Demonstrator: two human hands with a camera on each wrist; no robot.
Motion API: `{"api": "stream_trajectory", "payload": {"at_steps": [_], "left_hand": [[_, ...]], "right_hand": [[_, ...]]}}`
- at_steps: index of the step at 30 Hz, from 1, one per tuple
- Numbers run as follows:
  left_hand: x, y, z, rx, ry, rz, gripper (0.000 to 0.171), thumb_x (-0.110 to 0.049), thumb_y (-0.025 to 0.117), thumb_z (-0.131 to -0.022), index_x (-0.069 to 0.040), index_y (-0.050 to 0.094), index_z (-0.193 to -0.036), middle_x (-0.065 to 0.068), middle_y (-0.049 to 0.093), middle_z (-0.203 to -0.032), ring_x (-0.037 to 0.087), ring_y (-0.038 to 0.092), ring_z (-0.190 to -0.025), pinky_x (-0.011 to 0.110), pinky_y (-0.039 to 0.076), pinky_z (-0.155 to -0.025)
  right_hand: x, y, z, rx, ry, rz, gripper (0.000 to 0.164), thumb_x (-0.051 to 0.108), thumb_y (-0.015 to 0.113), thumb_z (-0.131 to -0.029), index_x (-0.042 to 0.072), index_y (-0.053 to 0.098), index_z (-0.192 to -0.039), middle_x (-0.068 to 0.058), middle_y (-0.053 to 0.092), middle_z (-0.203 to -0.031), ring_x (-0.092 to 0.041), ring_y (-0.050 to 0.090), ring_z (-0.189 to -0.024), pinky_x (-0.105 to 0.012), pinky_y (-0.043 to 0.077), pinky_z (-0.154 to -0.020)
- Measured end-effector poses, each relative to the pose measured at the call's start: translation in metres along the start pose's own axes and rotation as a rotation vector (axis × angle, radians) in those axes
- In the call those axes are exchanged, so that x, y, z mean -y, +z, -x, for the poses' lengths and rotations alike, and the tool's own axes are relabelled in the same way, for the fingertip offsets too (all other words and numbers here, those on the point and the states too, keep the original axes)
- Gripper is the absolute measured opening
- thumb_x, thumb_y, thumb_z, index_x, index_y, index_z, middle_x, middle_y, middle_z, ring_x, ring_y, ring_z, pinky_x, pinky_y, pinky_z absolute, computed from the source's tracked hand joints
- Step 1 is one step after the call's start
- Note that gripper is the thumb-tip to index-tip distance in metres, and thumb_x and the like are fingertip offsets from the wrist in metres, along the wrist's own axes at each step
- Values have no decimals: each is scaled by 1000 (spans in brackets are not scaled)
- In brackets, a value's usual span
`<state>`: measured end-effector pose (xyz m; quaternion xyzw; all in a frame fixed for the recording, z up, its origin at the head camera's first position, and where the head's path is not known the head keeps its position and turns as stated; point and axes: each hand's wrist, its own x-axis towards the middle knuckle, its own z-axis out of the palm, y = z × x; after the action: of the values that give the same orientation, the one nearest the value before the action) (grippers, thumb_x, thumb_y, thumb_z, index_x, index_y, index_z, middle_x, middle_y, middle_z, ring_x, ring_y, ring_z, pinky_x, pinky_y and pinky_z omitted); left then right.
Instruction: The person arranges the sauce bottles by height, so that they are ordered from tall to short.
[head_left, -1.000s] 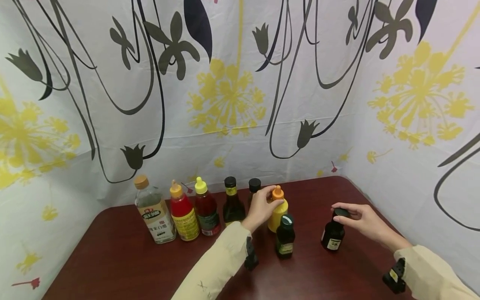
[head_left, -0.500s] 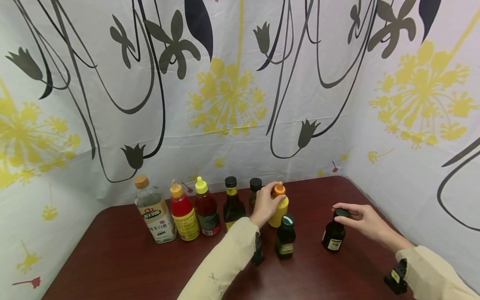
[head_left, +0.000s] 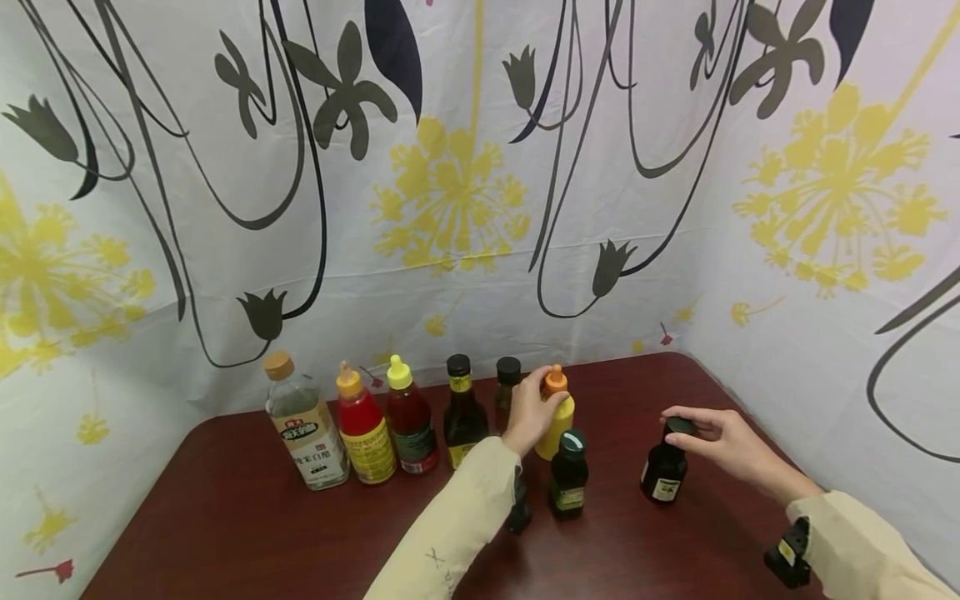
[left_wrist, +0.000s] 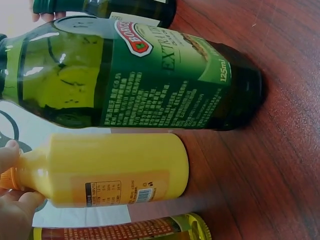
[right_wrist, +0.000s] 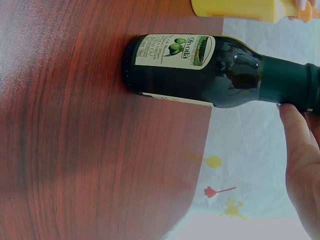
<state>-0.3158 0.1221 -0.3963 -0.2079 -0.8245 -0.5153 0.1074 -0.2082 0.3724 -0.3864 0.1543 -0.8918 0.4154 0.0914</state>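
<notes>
In the head view my left hand (head_left: 528, 414) pinches the orange cap of an upright yellow squeeze bottle (head_left: 557, 432), toward the back right of the table. Its barcode label (left_wrist: 115, 170) faces the left wrist camera. At the right, my right hand (head_left: 716, 435) holds a dark olive oil bottle (head_left: 663, 477) by its cap, thumb and fingers on opposite sides. This bottle's cream label (right_wrist: 175, 51) shows olives in the right wrist view. Between the hands, in front of the yellow bottle, stands a green olive oil bottle (head_left: 568, 482), untouched.
A row along the back left holds a clear vinegar bottle (head_left: 306, 433), a red sauce bottle (head_left: 366, 437), a dark red sauce bottle (head_left: 411, 429) and a dark slim bottle (head_left: 462, 417). Another black-capped bottle (head_left: 507, 375) is partly behind the left hand. Patterned fabric (head_left: 465, 325) borders the table (head_left: 225, 517).
My left hand and forearm have shifted slightly right and back, and the yellow squeeze bottle sits slightly farther from me. The right hand and its olive oil bottle stay put.
</notes>
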Motion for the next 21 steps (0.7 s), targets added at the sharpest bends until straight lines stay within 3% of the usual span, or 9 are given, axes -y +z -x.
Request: {"api": "stream_trajectory", "payload": {"at_steps": [21], "left_hand": [[3, 5, -2, 33, 18, -51, 44, -13, 64, -81, -2, 51, -122, 13, 60, -109, 22, 59, -95, 30, 47, -80]], "right_hand": [[-3, 1, 1, -11, -12, 2, 33, 16, 61, -84, 1, 57, -113, -18, 58, -108, 9, 50, -96, -18, 48, -71]]}}
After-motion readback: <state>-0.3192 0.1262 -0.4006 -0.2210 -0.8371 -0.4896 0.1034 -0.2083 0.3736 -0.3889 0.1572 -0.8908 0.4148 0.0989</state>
